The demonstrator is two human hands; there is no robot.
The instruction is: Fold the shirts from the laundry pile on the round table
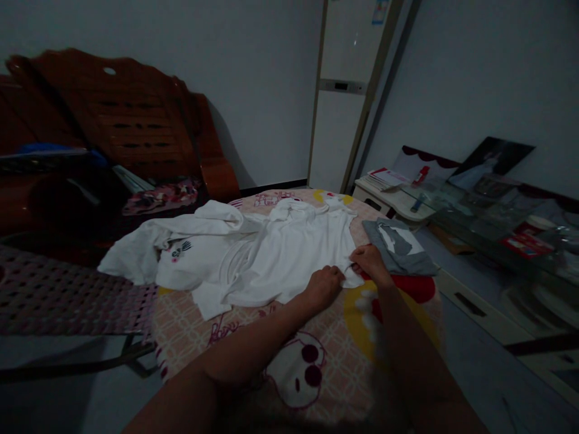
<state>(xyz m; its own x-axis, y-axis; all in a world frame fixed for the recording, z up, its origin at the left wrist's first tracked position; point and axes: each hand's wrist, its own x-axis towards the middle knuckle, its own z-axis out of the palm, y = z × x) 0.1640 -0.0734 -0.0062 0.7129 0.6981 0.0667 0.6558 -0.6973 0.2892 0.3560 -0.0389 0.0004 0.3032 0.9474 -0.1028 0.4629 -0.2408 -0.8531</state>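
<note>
A white shirt point(294, 253) lies spread on a round table covered with a pink cartoon-print cloth point(253, 337). My left hand point(324, 284) is closed and pinches the shirt's near hem. My right hand point(368, 262) is closed too, gripping the same hem just to the right. More white garments point(181, 253) lie crumpled to the left of the shirt. A folded grey garment point(400, 244) sits at the table's right edge, just beyond my right hand.
A dark wooden bench point(126, 126) with clutter stands at the back left. A woven-seat chair point(63, 295) is at the left. A tall white appliance point(344, 90) stands in the corner. A low glass-topped table point(479, 211) with papers and boxes runs along the right.
</note>
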